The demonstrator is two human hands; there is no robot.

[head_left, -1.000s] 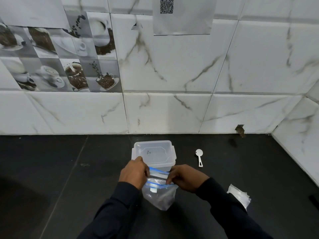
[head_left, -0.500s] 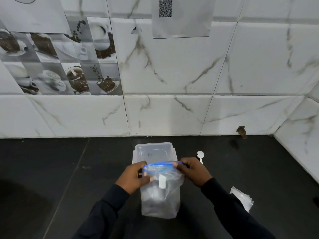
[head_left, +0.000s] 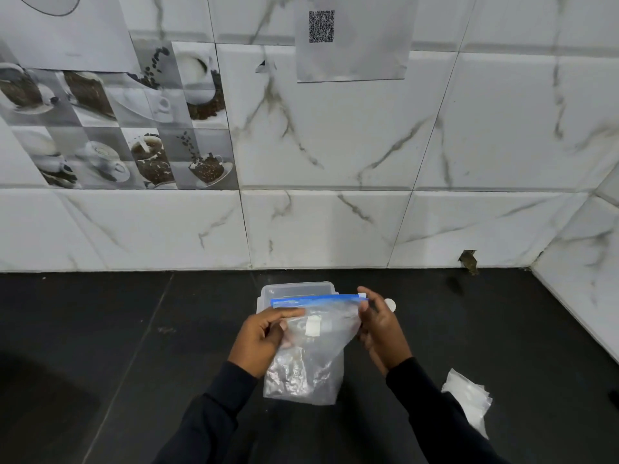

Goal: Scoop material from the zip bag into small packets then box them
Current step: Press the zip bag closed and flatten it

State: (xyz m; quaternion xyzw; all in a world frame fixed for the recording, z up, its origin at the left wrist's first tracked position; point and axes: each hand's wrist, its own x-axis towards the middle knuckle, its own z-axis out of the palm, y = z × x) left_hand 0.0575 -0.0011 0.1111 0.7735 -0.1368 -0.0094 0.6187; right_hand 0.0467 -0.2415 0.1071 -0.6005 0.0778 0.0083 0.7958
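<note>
1. Dark counter (head_left: 100, 329), marble-tile wall (head_left: 335, 145) behind.
2. Zip bag (head_left: 308, 363) upright mid-counter, just before box (head_left: 294, 289).
3. L hand (head_left: 264, 339) grips bag's left side under zip; R hand (head_left: 378, 326) pinches zip's right end.
4. Small packets (head_left: 469, 400) near counter's right-front edge.

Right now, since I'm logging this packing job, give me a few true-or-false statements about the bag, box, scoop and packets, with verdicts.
1. The left hand and right hand both hold the zip bag. True.
2. The small packets lie inside the clear plastic box. False: they lie on the dark counter, to the person's right.
3. The white scoop is inside the zip bag. False: it lies on the dark counter behind the right hand, mostly hidden.
4. The clear plastic box stands just behind the zip bag. True.
</note>
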